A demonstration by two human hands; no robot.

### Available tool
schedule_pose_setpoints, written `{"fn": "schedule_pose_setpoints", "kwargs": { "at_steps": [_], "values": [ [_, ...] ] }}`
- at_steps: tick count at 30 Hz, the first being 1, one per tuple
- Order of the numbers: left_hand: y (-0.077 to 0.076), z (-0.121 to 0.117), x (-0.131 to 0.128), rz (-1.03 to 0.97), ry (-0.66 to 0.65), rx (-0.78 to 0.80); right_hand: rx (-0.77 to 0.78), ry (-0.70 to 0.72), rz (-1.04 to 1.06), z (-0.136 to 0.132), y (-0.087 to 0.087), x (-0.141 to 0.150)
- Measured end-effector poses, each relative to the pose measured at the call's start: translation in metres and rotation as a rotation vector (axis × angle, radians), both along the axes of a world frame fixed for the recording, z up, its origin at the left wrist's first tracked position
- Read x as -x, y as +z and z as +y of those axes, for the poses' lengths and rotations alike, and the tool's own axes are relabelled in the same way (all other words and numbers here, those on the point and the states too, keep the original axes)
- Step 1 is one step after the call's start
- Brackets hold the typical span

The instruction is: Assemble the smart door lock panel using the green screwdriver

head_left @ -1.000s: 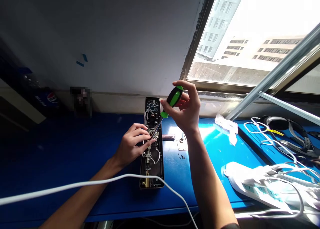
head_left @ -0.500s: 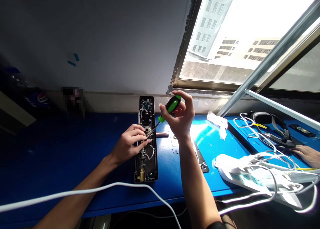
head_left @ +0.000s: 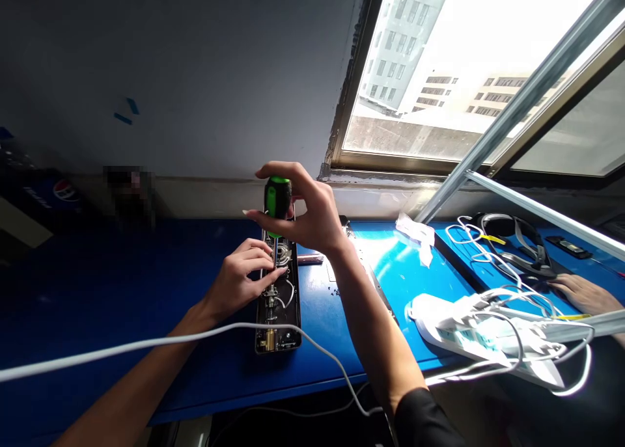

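An opened electronic door lock (head_left: 291, 318), its circuit board, wires and brass-coloured metal parts exposed, lies lengthwise on the blue table (head_left: 209, 375). My right hand (head_left: 315, 216) grips a green and black screwdriver (head_left: 278, 200) by its handle. The screwdriver stands almost upright, its shaft running down into the lock's middle. Over the lock's left edge reaches my left hand (head_left: 237, 274), thumb and fingers close together around the lower shaft. What those fingers pinch is too small to make out. Several small dark screws (head_left: 334, 291) lie right of the lock.
A white power strip (head_left: 439, 323) with tangled cables is at the right. Another person's hand (head_left: 583, 294) rests beside a black headset (head_left: 512, 232). A white cable (head_left: 146, 343) crosses in front of my left forearm. A clear plastic bag (head_left: 415, 235) lies below the window.
My right hand has swung left, bringing the screwdriver from a slant to nearly upright. My left hand stays at the lock's middle. The view has shifted right, and the other person's hand has come into sight.
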State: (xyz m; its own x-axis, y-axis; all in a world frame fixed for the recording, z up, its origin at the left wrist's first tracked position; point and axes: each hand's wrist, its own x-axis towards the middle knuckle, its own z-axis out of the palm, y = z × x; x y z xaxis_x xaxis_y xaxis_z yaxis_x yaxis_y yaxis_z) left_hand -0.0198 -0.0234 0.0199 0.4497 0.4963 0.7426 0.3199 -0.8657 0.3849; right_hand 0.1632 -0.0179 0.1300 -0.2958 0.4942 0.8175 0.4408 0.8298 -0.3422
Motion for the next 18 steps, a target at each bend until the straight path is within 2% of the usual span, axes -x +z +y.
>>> {"fn": "schedule_pose_setpoints", "kwargs": {
  "at_steps": [6,10,13,18],
  "values": [
    [-0.004,0.001,-0.001,0.013,0.021,0.039,0.019,0.051,0.042,0.01,-0.007,0.005],
    [-0.006,-0.001,-0.002,0.022,0.027,0.051,0.138,0.103,0.057,0.0,-0.009,-0.005],
    [-0.009,-0.004,-0.005,0.012,0.038,0.032,0.172,0.106,0.139,-0.01,-0.019,-0.01],
    [-0.018,-0.012,-0.015,0.004,0.072,-0.039,0.043,0.013,0.236,-0.021,-0.041,-0.012]
  ]
}}
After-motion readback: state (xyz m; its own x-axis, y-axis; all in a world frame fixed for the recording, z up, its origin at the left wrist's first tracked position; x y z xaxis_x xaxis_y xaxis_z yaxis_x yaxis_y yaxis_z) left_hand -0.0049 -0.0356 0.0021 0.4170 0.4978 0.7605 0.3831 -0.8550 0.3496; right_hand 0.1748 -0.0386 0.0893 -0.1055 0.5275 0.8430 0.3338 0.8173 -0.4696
